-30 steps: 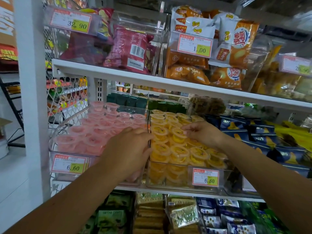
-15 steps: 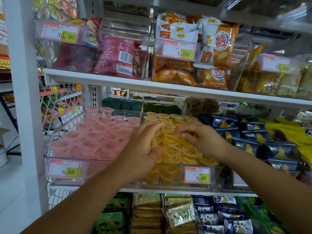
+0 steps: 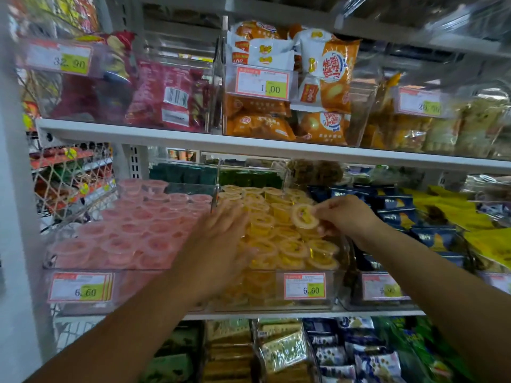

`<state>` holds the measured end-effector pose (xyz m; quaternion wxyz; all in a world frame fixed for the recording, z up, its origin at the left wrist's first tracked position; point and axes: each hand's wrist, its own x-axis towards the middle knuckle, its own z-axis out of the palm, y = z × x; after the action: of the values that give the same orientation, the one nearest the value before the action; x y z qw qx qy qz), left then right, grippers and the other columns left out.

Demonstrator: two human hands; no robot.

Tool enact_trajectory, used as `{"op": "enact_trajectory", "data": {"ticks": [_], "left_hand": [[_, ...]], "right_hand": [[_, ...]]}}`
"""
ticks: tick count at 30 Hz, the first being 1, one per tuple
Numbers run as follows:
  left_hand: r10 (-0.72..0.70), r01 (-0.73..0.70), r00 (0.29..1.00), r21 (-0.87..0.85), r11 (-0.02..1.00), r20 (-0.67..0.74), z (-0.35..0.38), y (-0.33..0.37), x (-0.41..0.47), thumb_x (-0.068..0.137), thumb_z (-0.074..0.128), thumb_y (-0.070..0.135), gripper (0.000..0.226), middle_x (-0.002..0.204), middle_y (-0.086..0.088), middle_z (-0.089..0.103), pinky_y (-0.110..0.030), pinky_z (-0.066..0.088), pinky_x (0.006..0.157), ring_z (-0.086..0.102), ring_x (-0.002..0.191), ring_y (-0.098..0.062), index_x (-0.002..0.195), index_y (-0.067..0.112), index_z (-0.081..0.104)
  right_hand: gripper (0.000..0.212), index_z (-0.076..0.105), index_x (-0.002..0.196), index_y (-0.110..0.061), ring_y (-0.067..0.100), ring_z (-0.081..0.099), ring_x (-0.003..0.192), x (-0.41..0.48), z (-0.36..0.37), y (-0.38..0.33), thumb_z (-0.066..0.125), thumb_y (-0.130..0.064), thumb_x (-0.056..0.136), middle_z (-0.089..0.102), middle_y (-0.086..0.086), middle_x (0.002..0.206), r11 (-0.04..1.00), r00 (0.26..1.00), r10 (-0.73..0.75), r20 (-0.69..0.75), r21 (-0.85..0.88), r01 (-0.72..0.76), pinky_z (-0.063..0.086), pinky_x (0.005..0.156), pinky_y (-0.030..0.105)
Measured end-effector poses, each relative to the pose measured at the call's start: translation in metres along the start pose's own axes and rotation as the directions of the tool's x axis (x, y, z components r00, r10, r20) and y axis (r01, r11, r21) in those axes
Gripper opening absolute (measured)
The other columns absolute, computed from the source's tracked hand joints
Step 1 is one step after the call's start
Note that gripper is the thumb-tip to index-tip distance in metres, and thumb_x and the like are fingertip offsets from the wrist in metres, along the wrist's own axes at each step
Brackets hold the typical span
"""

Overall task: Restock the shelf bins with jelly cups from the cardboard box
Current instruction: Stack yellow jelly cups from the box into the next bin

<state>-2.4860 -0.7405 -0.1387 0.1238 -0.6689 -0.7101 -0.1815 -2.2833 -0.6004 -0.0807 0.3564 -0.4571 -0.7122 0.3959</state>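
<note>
Two clear shelf bins stand side by side on the middle shelf. The left bin (image 3: 83,288) is heaped with pink jelly cups (image 3: 132,230). The right bin (image 3: 331,297) is heaped with yellow jelly cups (image 3: 279,247). My right hand (image 3: 345,217) pinches one yellow jelly cup (image 3: 303,216), tilted with its lid facing me, just above the yellow heap. My left hand (image 3: 221,239) lies spread with straight fingers on the left part of the yellow heap, by the wall between the bins. The cardboard box is not in view.
The upper shelf (image 3: 249,145) overhangs the bins and carries red and orange snack bags. Blue snack packs (image 3: 401,214) fill the bin to the right. A white upright (image 3: 13,217) bounds the left. More packets (image 3: 331,352) sit on the shelf below.
My left hand slid from the pink bin's front corner across onto the yellow cups. My right hand picked one yellow cup off the heap and tilted it up.
</note>
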Motion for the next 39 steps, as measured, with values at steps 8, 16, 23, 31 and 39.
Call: {"op": "enact_trajectory", "data": {"ticks": [8,16,23,31,39], "left_hand": [[-0.054,0.055,0.997,-0.009,0.998,0.052,0.008,-0.021,-0.009,0.091,0.010,0.063,0.065,0.161,0.012,-0.015,-0.028,-0.008,0.112,-0.014,0.147,-0.010,0.150,0.046,-0.011],[-0.048,0.049,0.999,-0.056,0.997,0.013,0.004,-0.017,-0.014,0.096,0.019,0.060,0.064,0.161,0.011,-0.012,-0.026,-0.007,0.112,-0.012,0.148,-0.009,0.153,0.040,-0.004],[0.088,-0.153,0.930,-0.158,0.975,-0.358,0.013,0.003,-0.086,0.098,0.034,0.043,0.052,0.146,0.000,0.046,-0.032,0.032,0.111,0.038,0.136,-0.014,0.141,0.018,0.048],[0.087,-0.005,0.963,-0.306,0.952,0.255,0.163,-0.005,-0.250,0.095,0.044,0.033,0.037,0.125,0.001,0.061,-0.032,0.050,0.091,0.057,0.112,-0.017,0.127,0.022,0.059],[-0.215,0.514,0.466,-0.065,0.855,0.858,0.283,-0.046,-0.368,0.099,0.051,0.027,0.052,0.148,-0.009,0.037,-0.025,0.028,0.109,0.040,0.134,-0.022,0.147,0.015,0.036]], "right_hand": [[0.013,0.066,0.096,0.002,0.015,0.058,0.054,0.030,0.031,0.009,0.064,-0.011,0.092,0.067,0.012,0.070,0.988,0.987,0.145,0.072,0.039,-0.148,0.046,0.046,0.019],[0.019,0.067,0.100,-0.012,0.018,0.058,0.060,0.008,0.011,0.006,0.052,-0.023,0.099,0.067,0.008,0.070,0.976,0.998,-0.031,-0.046,-0.217,0.020,0.051,0.061,0.029],[0.012,0.069,0.100,-0.020,0.014,0.054,0.052,-0.097,0.021,0.021,0.057,-0.022,0.096,0.064,0.000,0.061,0.978,0.956,-0.181,0.231,-0.061,0.200,0.045,0.051,0.025],[0.012,0.062,0.094,-0.023,0.007,0.061,0.064,-0.180,0.155,0.194,0.055,-0.013,0.097,0.064,-0.003,0.077,0.942,0.613,0.272,0.742,-0.335,-0.013,0.047,0.055,0.019],[0.019,0.058,0.109,-0.027,0.019,0.057,0.098,-0.231,0.250,0.389,0.047,-0.014,0.100,0.056,0.000,0.105,0.747,0.403,0.665,0.629,-0.562,-0.355,0.049,0.081,0.031]]}}
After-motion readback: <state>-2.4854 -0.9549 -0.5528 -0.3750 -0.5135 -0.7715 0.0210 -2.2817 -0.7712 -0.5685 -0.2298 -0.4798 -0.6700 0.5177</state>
